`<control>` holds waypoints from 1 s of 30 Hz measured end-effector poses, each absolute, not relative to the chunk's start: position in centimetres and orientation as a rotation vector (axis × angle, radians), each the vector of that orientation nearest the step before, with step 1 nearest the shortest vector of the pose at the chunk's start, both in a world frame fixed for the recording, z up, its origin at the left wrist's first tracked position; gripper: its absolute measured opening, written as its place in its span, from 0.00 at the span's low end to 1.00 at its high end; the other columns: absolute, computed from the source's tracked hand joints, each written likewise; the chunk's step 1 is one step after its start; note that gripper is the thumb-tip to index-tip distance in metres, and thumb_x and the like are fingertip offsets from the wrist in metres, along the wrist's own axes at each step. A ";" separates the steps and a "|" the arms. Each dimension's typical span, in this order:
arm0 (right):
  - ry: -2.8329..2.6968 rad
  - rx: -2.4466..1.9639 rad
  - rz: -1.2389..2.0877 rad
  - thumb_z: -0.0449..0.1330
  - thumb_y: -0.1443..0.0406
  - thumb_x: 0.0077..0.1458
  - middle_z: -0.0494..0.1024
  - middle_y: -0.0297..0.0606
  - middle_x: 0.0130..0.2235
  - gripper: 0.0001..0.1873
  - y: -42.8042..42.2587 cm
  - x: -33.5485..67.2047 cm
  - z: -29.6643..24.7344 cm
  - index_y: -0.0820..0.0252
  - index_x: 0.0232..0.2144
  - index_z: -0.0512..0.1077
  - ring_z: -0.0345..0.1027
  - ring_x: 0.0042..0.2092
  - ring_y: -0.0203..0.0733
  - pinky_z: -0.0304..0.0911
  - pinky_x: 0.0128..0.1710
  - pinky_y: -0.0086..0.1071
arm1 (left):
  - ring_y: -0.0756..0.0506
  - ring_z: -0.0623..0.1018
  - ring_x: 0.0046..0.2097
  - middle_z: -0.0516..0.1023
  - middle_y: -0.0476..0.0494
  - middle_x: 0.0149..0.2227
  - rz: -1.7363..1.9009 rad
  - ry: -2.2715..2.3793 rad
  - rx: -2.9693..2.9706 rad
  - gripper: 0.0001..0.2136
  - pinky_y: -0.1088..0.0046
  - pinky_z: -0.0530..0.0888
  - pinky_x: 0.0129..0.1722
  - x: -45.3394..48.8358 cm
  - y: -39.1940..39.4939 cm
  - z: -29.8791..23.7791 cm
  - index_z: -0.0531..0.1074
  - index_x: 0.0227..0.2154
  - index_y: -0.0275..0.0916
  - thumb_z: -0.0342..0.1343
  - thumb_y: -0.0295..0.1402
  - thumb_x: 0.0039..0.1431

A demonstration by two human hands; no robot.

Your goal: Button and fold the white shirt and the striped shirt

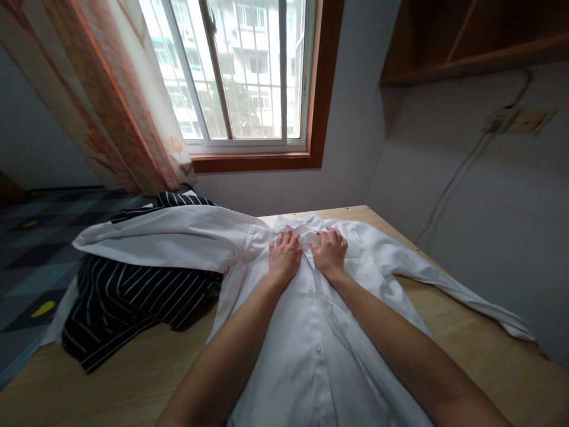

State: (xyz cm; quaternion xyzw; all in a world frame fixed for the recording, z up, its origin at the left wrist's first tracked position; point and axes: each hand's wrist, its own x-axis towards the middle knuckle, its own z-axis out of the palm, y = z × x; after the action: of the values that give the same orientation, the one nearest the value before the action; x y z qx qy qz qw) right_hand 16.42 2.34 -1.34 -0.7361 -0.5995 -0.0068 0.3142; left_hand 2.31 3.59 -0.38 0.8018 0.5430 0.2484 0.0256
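A white button-up shirt (288, 332) lies spread front side up, its collar (302, 222) toward the window and its buttoned front strip running down the middle. Just below the collar, my left hand (284, 255) rests on the left side of the front opening, fingers curled onto the cloth. Across the strip, my right hand (329, 250) has its fingers bent over the fabric, its thumb near the edge of the opening. The fingertips are partly hidden, though both hands seem to grip the shirt. One sleeve stretches left, the other right.
Black-and-white striped clothing (142, 296) lies under the left sleeve. The wooden board (484, 356) borders a checked bedcover (26, 267). A curtain (111, 89) hangs beside the window (249, 77). At right are a shelf (471, 62) and a plugged-in cord (448, 178).
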 end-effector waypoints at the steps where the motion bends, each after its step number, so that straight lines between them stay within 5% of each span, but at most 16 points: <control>1: -1.627 -2.010 -0.004 0.54 0.56 0.60 0.58 0.47 0.65 0.24 2.2 16.6 -1.3 0.56 0.56 0.68 0.45 0.66 0.57 0.39 0.63 0.52 | 0.35 0.60 0.63 0.67 0.41 0.61 0.681 1.698 2.518 0.18 0.50 0.56 0.61 2.1 3.6 -0.6 0.67 0.55 0.44 0.49 0.35 0.63; 6: -1.821 -2.259 0.292 0.42 0.46 0.63 0.46 0.42 0.70 0.34 2.5 17.5 -1.3 0.50 0.66 0.52 0.35 0.69 0.58 0.29 0.63 0.57 | 0.34 0.53 0.67 0.59 0.43 0.66 0.349 1.741 2.571 0.24 0.42 0.51 0.62 1.7 4.2 -1.3 0.60 0.62 0.44 0.37 0.42 0.67; 13: -1.853 -2.270 0.298 0.40 0.45 0.62 0.42 0.43 0.70 0.37 4.9 17.6 -1.3 0.53 0.68 0.47 0.32 0.69 0.58 0.28 0.63 0.57 | 0.35 0.50 0.68 0.54 0.42 0.68 0.201 1.783 2.527 0.27 0.42 0.48 0.63 2.1 6.5 -0.7 0.54 0.65 0.41 0.34 0.42 0.67; 22: -1.839 -2.111 0.300 0.43 0.51 0.64 0.51 0.45 0.68 0.33 6.4 17.7 -0.7 0.58 0.67 0.50 0.42 0.68 0.51 0.36 0.65 0.50 | 0.35 0.48 0.69 0.51 0.42 0.69 0.193 1.808 2.488 0.26 0.42 0.47 0.63 2.1 9.3 -0.8 0.52 0.66 0.42 0.34 0.41 0.67; 30: -2.395 -1.461 0.568 0.49 0.56 0.64 0.60 0.45 0.65 0.25 -8.8 22.0 0.2 0.58 0.60 0.64 0.47 0.67 0.49 0.39 0.66 0.49 | 0.38 0.59 0.65 0.61 0.39 0.65 0.337 1.774 2.564 0.22 0.49 0.54 0.62 1.8 8.7 -0.1 0.63 0.59 0.41 0.37 0.39 0.67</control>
State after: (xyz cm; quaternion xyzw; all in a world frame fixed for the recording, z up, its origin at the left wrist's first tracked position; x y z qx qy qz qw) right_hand 22.03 -8.78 0.17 -0.5056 -0.8285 0.1966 0.1391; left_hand 1.81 8.68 -0.11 0.8176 0.5657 0.1075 0.0030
